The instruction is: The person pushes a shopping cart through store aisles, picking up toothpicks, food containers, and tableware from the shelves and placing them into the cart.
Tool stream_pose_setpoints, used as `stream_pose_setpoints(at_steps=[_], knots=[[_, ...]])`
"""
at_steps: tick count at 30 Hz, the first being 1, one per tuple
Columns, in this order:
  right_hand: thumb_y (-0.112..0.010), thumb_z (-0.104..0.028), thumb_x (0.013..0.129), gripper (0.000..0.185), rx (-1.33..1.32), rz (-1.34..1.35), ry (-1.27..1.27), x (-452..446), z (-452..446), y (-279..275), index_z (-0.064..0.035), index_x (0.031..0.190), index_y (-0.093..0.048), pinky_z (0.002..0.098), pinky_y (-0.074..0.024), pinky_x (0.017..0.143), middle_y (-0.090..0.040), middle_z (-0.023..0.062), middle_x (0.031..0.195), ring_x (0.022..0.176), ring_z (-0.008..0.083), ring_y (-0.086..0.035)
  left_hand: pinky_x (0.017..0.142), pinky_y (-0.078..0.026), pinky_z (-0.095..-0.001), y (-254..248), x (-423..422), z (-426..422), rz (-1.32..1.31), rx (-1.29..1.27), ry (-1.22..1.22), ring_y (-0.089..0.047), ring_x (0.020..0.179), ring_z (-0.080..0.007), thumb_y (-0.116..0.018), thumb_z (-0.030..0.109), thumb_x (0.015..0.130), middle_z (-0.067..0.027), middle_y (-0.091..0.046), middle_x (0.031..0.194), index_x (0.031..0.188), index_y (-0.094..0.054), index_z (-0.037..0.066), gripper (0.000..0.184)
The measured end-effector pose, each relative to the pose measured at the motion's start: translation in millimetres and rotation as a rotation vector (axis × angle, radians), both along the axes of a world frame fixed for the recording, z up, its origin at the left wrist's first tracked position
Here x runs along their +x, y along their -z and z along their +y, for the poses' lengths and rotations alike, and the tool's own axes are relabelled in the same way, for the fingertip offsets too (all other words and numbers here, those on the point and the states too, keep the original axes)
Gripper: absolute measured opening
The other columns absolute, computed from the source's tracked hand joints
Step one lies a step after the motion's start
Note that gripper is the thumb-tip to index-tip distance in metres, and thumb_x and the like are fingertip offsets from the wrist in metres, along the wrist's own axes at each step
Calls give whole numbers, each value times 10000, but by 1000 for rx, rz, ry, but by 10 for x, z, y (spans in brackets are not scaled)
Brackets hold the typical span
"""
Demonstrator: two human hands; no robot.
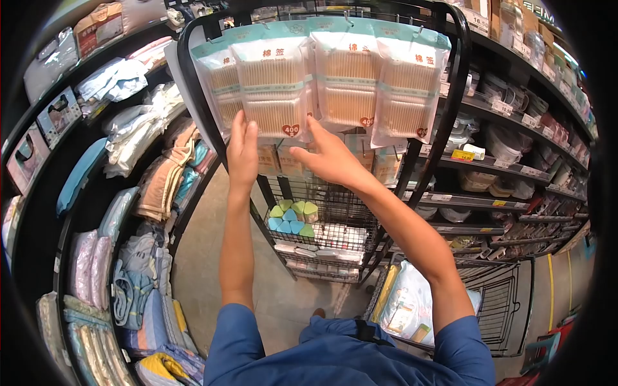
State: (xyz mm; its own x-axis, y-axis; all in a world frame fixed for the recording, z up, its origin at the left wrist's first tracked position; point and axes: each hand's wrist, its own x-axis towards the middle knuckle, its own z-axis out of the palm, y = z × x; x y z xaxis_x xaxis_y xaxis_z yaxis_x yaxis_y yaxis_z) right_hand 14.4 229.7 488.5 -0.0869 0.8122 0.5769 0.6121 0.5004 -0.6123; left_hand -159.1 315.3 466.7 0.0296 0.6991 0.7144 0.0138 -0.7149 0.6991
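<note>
Fingers of the left hand (243,154) point up, close together, at the lower left of a cotton swab pack (273,83); whether they pinch it, I cannot tell. The right hand (335,161) has its forefinger at the pack's right edge, thumb spread wide. The left forearm (236,238) stands nearly upright, the right forearm (405,225) slants inward; the pack hangs from a black rack (458,64).

Your left hand (243,154) and right hand (333,159) flank the lower part of a hanging cotton swab pack (273,90) marked 400. Folded textiles (166,177) line the left; a wire shopping cart (494,293) stands near, at right.
</note>
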Motion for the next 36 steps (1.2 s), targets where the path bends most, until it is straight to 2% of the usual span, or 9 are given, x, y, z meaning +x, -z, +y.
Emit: stream_pose_setpoints(at_steps=[7, 11, 17, 19, 23, 27, 29, 32, 36], knots=[[-606, -206, 824, 710, 114, 46, 4, -166, -150, -41, 134, 1357, -282, 393, -368, 1030, -415, 325, 1328, 1245, 393, -434, 1044, -309, -315, -211, 49, -277, -31, 56, 142, -437, 1227, -199, -422, 226, 991, -144, -472, 1322, 1356, -369, -74, 476], [-636, -202, 819, 734, 303, 62, -10, -173, -293, -119, 119, 1376, -282, 389, -401, 1009, -393, 307, 1362, 1259, 354, -438, 958, -385, -307, -277, 195, -529, -116, 115, 48, -474, 1150, -182, -460, 252, 976, -123, -468, 1312, 1376, -346, -44, 511], [-637, -161, 805, 730, 390, -1, 140, 80, -949, 96, 107, 1373, -265, 411, -399, 989, -393, 294, 1347, 1216, 428, -433, 896, -403, -343, 34, 436, -990, -154, 121, 97, -478, 1132, -198, -500, 204, 945, -103, -445, 1318, 1387, -309, 6, 521], [-642, -156, 800, 737, 209, 6, 171, 296, -1343, 337, 90, 1382, -263, 416, -390, 994, -398, 300, 1335, 1209, 433, -436, 985, -352, -370, 353, 672, -1250, -114, 195, 229, -434, 1171, -242, -489, 161, 933, -173, -396, 1327, 1376, -277, -48, 534], [-656, -97, 791, 742, -119, 207, 377, 630, -2139, 1255, 54, 1404, -266, 389, -364, 1031, -422, 260, 1338, 1233, 367, -460, 1020, -312, -393, 1422, 1093, -1836, 279, -94, 371, -434, 1151, -269, -578, 135, 848, -189, -427, 1238, 1344, -286, -82, 615], [-646, -107, 802, 623, -310, 539, 693, 766, -2914, 2701, 49, 1326, -347, 359, -460, 915, -530, 224, 1200, 1084, 276, -569, 982, -360, -439, 2646, 1612, -2546, 482, -264, 665, -467, 1113, -385, -604, 168, 837, -269, -472, 1170, 1324, -291, -107, 641], [-680, -136, 791, 591, -490, 634, 811, 825, -3324, 3322, 59, 1266, -387, 337, -476, 859, -572, 198, 1120, 1004, 248, -591, 1005, -355, -375, 3193, 1744, -2903, 589, -340, 738, -451, 1190, -301, -611, 128, 835, -242, -441, 1272, 1321, -299, -112, 625], [-719, -192, 764, 603, -719, 690, 890, 969, -3780, 4120, 73, 1214, -418, 320, -476, 821, -595, 180, 1054, 949, 238, -593, 985, -381, -362, 3910, 1867, -3183, 661, -493, 951, -494, 1162, -289, -632, 152, 829, -232, -494, 1239, 1315, -317, -97, 630], [-743, -338, 727, 639, -1051, 570, 901, 1078, -3991, 4561, 89, 1134, -498, 362, -489, 790, -633, 212, 970, 901, 288, -628, 951, -413, -336, 4401, 2051, -3181, 815, -759, 1182, -542, 1084, -239, -614, 121, 814, -177, -573, 1165, 1288, -413, -31, 536]])
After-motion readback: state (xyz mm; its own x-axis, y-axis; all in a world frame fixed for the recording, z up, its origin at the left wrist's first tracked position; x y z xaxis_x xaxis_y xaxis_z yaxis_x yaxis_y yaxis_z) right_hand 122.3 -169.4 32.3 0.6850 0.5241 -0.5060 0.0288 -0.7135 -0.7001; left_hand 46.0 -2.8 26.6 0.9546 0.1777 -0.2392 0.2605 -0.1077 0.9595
